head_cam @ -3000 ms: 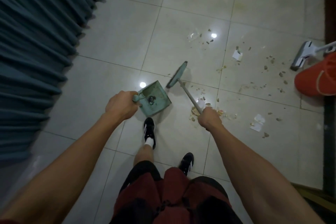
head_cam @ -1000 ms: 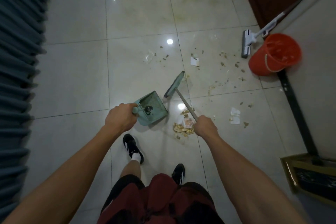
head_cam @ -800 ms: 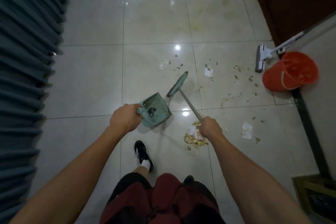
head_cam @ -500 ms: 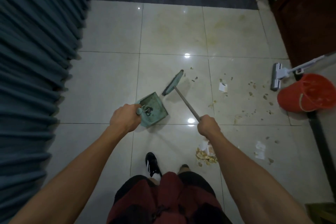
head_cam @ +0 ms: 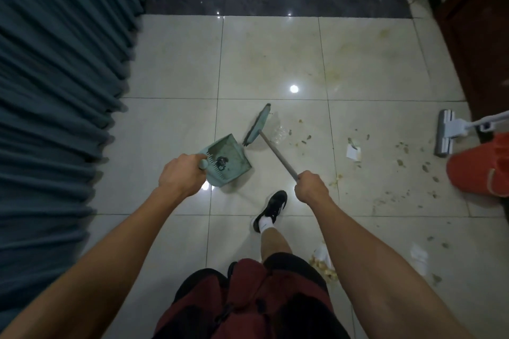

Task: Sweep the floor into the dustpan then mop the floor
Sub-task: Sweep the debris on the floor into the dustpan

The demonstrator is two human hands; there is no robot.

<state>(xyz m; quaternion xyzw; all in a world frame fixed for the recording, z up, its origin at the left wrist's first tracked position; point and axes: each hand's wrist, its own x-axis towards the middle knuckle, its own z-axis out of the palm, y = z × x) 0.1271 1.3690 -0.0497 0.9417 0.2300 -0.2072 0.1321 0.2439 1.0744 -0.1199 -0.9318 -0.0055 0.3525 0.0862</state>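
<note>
Sweeping is judged under way: the dustpan (head_cam: 225,158) is gripped in the left hand (head_cam: 180,175), the broom (head_cam: 268,137) in the right hand (head_cam: 311,186), and the scraps (head_cam: 303,142) beside the brush need drawing into the pan next.

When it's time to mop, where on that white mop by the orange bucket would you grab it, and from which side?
Probably by its long white handle, not the flat head. The head lies on the tiles beside the orange bucket, and the handle rises from it toward the right edge of view, so come from the right, above the bucket. Both hands are busy now, so one tool likely gets set down first.
</note>
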